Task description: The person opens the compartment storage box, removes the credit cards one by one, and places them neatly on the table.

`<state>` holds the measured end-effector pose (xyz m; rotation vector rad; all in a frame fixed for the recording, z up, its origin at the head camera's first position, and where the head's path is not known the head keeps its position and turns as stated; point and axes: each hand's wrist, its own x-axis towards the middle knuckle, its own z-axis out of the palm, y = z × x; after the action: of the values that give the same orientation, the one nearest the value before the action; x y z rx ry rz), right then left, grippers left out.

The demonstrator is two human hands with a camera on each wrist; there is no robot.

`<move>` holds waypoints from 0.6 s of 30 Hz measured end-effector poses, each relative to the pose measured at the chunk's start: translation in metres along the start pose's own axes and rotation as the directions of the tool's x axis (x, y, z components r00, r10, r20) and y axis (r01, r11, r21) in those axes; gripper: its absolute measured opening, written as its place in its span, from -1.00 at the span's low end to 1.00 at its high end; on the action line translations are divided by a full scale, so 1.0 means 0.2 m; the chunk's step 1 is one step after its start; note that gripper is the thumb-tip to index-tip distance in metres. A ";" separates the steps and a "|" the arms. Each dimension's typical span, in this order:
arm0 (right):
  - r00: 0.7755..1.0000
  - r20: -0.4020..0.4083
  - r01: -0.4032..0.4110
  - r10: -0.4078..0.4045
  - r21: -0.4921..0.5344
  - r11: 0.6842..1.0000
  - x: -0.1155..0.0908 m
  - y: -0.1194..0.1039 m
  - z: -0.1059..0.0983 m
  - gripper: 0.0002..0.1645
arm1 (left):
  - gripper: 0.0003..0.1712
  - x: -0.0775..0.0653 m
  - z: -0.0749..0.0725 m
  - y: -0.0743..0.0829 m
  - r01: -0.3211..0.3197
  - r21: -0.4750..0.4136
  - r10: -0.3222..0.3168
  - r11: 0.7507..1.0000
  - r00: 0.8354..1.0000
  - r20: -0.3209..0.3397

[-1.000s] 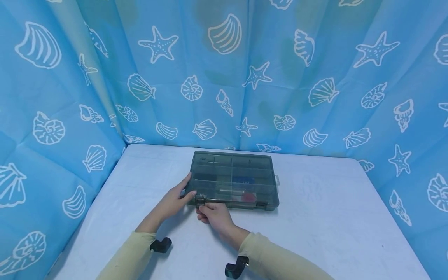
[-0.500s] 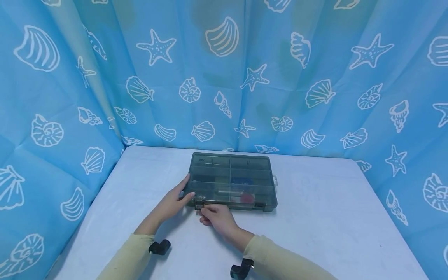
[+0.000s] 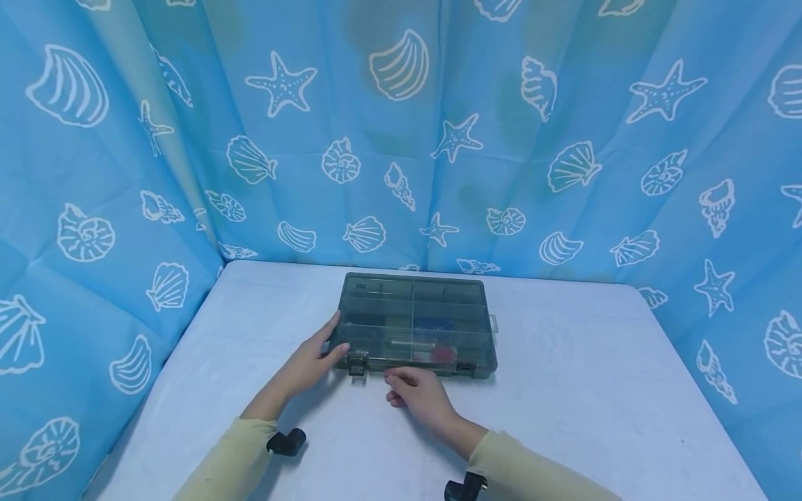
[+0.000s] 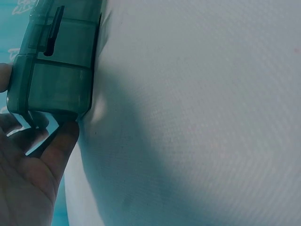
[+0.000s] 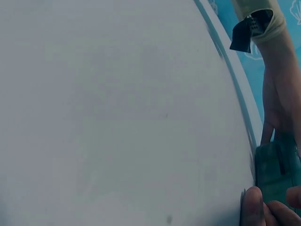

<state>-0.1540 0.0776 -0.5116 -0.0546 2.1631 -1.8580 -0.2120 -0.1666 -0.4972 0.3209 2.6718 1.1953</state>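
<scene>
A dark translucent compartment box lies flat on the white-covered table with its lid down. My left hand grips its left end, thumb over the lid; in the left wrist view, fingers reach around the box's end. The left front latch hangs flipped down. The right front latch sits flush against the front wall. My right hand, loosely curled and holding nothing, is at the front edge between the latches. Through the lid show a red round piece and a blue item.
The white tabletop extends on both sides of the box. Behind it and at both sides hang blue curtains with shell prints. A black wrist camera mount is on the left sleeve and another mount on the right.
My right hand has let go of the left latch, now flipped down, and moved right along the box's front. My left hand stays on the left end.
</scene>
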 end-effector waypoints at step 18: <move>0.996 -0.086 0.007 -0.019 -0.138 0.990 -0.08 0.04 -0.22 -0.67 | -0.09 0.01 0.00 0.00 0.022 0.005 -0.023 1.000 1.000 0.009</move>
<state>-0.1479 0.1240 -0.5116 -0.0168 2.3527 -1.7455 -0.2131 -0.1664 -0.4981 0.2957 2.6633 1.1785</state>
